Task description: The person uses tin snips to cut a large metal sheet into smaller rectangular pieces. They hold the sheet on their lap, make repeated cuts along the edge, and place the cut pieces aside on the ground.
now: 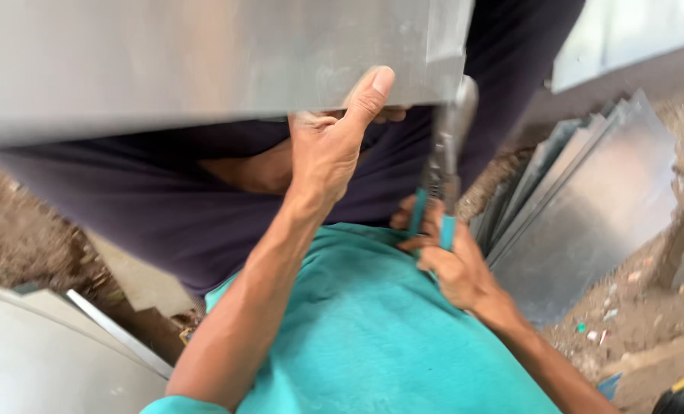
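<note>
The person holds a galvanised sheet-metal panel (204, 61) across the top of the view, its long axis running left to right and its lower edge facing down toward the body. The left hand (334, 146) reaches up from below and clamps that lower edge: the thumb (373, 92) lies flat against the near face of the sheet, pointing up and slightly right, while the other fingers wrap behind the metal and are mostly hidden.

The right hand (449, 264) sits lower and further right, fingers clenched around the teal handles of a pair of pliers (443, 165). The tool's long axis stands almost upright, handles down at the hand and metal head pointing up. The head meets the sheet at its lower right corner, where a folded strip of the edge shows; motion blur hides whether the jaws actually bite the metal or only touch it.

So the corner lies directly above the right hand, along the line of the pliers, and just to the right of the left thumb. The left hand is on the sheet itself; the right reaches it only through the tool.

A stack of flat metal sheets (587, 192) leans on the dirt ground (649, 322) at right, well apart from both hands, and more sheet pieces (43, 345) lie at lower left.
</note>
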